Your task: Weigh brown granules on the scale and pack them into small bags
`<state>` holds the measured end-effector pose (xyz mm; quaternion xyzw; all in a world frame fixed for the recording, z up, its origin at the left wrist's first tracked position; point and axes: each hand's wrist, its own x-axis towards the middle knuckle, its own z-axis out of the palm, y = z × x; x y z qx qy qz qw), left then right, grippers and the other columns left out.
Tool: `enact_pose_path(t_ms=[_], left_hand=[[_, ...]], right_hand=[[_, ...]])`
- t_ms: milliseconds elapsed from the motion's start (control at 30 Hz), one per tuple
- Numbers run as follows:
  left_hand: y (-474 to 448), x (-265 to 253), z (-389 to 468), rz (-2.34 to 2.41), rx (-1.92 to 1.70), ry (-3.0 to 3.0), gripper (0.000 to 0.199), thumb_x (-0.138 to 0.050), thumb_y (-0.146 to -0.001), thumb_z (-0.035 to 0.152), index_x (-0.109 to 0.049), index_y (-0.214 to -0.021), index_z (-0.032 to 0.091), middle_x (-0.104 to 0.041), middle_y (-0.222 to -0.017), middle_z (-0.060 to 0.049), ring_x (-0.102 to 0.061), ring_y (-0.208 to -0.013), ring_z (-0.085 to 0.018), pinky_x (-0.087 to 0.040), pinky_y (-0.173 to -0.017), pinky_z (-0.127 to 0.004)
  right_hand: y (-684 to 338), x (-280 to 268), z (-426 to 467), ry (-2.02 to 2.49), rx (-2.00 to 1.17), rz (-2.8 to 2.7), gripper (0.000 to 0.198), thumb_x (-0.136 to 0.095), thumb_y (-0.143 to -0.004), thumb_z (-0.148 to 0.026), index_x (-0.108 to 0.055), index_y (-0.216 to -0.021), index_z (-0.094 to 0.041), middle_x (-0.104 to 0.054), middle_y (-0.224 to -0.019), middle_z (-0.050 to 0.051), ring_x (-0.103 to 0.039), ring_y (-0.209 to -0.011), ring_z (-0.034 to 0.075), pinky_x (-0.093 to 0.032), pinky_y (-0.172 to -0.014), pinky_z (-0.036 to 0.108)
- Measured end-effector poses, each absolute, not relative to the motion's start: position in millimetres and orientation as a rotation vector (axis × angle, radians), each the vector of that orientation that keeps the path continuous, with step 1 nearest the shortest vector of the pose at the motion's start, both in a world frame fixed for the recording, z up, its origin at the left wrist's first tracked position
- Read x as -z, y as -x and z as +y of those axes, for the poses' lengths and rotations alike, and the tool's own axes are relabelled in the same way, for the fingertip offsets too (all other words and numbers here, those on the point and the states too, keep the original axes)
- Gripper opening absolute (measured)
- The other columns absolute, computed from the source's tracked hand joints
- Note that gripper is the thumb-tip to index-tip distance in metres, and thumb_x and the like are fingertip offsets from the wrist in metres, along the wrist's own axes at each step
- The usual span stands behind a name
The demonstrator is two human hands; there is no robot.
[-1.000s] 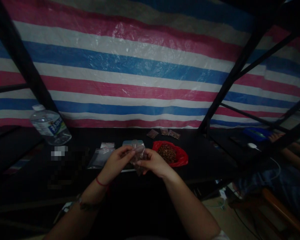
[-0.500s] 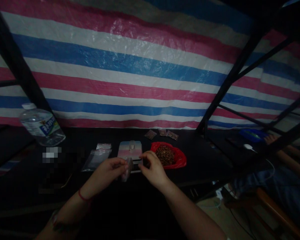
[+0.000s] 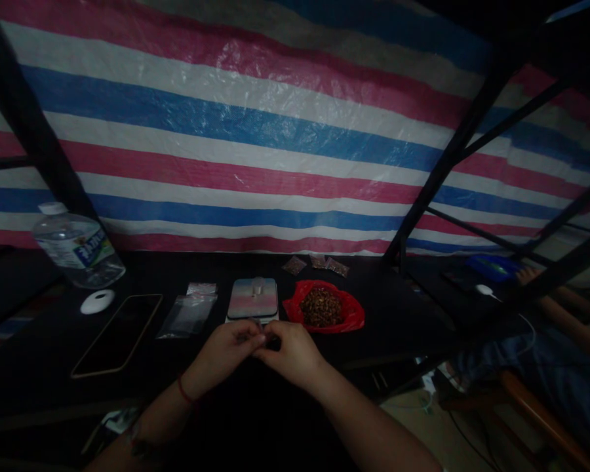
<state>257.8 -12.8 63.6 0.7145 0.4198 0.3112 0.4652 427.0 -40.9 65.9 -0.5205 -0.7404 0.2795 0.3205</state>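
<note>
My left hand [image 3: 229, 351] and my right hand [image 3: 295, 351] meet in front of the scale, fingertips pinched on a small clear plastic bag [image 3: 261, 326]. Most of that bag is hidden behind my fingers. Just beyond them is the digital scale [image 3: 238, 305], its shiny plate carrying a small clear cup [image 3: 257, 287]. Right of the scale, a red plastic bag [image 3: 354, 316] lies spread open around a heap of brown granules [image 3: 320, 307]. Flat clear bags [image 3: 187, 316] lie to the left. Behind the red bag are three small filled packets [image 3: 294, 265].
On the left stand a large water bottle [image 3: 78, 246], a white computer mouse [image 3: 97, 301] and a phone [image 3: 120, 335]. Striped sheeting [image 3: 255, 151] hangs behind the black table. Dark metal bars [image 3: 423, 190] frame the right. Another person's hand [image 3: 528, 274] rests near a blue packet [image 3: 491, 265].
My right hand has moved from the scale's front edge toward me and joined my left hand at the small bag. The left hand has shifted slightly right and down.
</note>
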Motion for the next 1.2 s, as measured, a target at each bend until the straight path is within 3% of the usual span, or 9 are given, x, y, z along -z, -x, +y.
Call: enact_pose_path(t_ms=[67, 367, 600, 767, 900, 967, 1033, 1133, 1200], left_hand=[[-257.5, -62.8, -12.8, 1.018, -0.749, -1.753, 0.029, -0.056, -0.077, 0.043, -0.062, -0.065, 0.017, -0.063, -0.066, -0.002, -0.057, -0.064, -0.015, -0.044, -0.061, -0.025], [-261.9, -62.7, -18.0, 1.017, -0.719, -1.746, 0.028, -0.051, -0.079, 0.043, -0.056, -0.064, 0.019, -0.055, -0.056, 0.002, -0.052, -0.053, -0.013, -0.04, -0.053, -0.023], [-268.9, -57.0, -17.9, 1.246, -0.8, -1.875, 0.014, -0.05, -0.068, 0.024, -0.051, -0.055, 0.019, -0.051, -0.054, 0.002, -0.048, -0.054, -0.013, -0.033, -0.051, -0.023], [-272.7, -65.6, -18.4, 1.316, -0.795, -2.058, 0.017, -0.048, -0.072, 0.022, -0.05, -0.055, 0.019, -0.054, -0.055, 0.001, -0.051, -0.056, -0.015, -0.032, -0.053, -0.025], [-281.8, -88.4, -17.6, 1.142, -0.903, -2.218, 0.018, -0.046, -0.076, 0.019, -0.053, -0.059, 0.018, -0.059, -0.065, -0.002, -0.055, -0.065, -0.015, -0.038, -0.061, -0.025], [-290.1, -100.5, -13.1, 1.084, -0.948, -2.237, 0.021, -0.046, -0.077, 0.018, -0.052, -0.057, 0.018, -0.059, -0.064, -0.001, -0.054, -0.063, -0.014, -0.037, -0.06, -0.025], [-302.7, -108.7, -4.9, 1.03, -1.0, -2.215, 0.02, -0.046, -0.077, 0.018, -0.055, -0.06, 0.017, -0.059, -0.063, -0.001, -0.054, -0.062, -0.013, -0.037, -0.058, -0.024], [-330.6, -110.9, 12.4, 0.927, -1.048, -2.151, 0.017, -0.047, -0.078, 0.019, -0.059, -0.066, 0.016, -0.06, -0.064, 0.001, -0.054, -0.062, -0.012, -0.038, -0.057, -0.023], [-351.1, -107.5, 24.3, 0.881, -1.051, -2.111, 0.017, -0.048, -0.079, 0.023, -0.058, -0.066, 0.016, -0.058, -0.062, 0.002, -0.052, -0.058, -0.012, -0.038, -0.054, -0.022]], right_hand=[[-432.1, -67.9, -37.7, 1.32, -0.845, -1.963, 0.006, -0.067, -0.077, -0.024, -0.071, -0.079, -0.02, -0.069, -0.076, 0.0, -0.061, -0.069, 0.013, -0.04, -0.061, 0.021], [-443.1, -66.6, -28.7, 1.158, -0.936, -2.09, 0.023, -0.052, -0.082, -0.017, -0.06, -0.06, -0.017, -0.052, -0.056, -0.005, -0.046, -0.054, 0.008, -0.031, -0.052, 0.019], [-446.7, -64.4, -24.8, 1.421, -0.532, -2.029, 0.021, -0.052, -0.072, -0.014, -0.049, -0.051, -0.017, -0.045, -0.052, -0.004, -0.04, -0.052, 0.009, -0.023, -0.051, 0.022], [-452.6, -67.9, -22.0, 1.374, -0.528, -1.893, 0.023, -0.053, -0.069, -0.012, -0.043, -0.049, -0.018, -0.044, -0.052, -0.004, -0.042, -0.054, 0.01, -0.029, -0.055, 0.023], [-468.4, -74.1, -17.0, 1.163, -0.679, -1.638, 0.005, -0.057, -0.076, -0.019, -0.06, -0.072, -0.02, -0.06, -0.083, 0.001, -0.056, -0.084, 0.016, -0.042, -0.078, 0.027], [-484.3, -74.0, -16.4, 1.092, -0.893, -1.406, 0.022, -0.063, -0.076, -0.024, -0.062, -0.098, -0.024, -0.062, -0.107, 0.003, -0.056, -0.104, 0.018, -0.044, -0.088, 0.031], [-502.6, -70.4, -19.6, 1.003, -1.206, -1.185, 0.041, -0.066, -0.076, -0.029, -0.056, -0.116, -0.029, -0.058, -0.123, 0.003, -0.056, -0.11, 0.019, -0.047, -0.089, 0.035], [-527.5, -60.9, -29.8, 0.848, -1.625, -0.954, 0.048, -0.069, -0.077, -0.033, -0.052, -0.122, -0.029, -0.063, -0.116, 0.006, -0.065, -0.097, 0.021, -0.054, -0.078, 0.037], [-541.4, -55.9, -35.6, 0.808, -1.658, -0.838, 0.044, -0.073, -0.075, -0.033, -0.056, -0.115, -0.025, -0.068, -0.102, 0.005, -0.068, -0.088, 0.021, -0.056, -0.071, 0.033]])
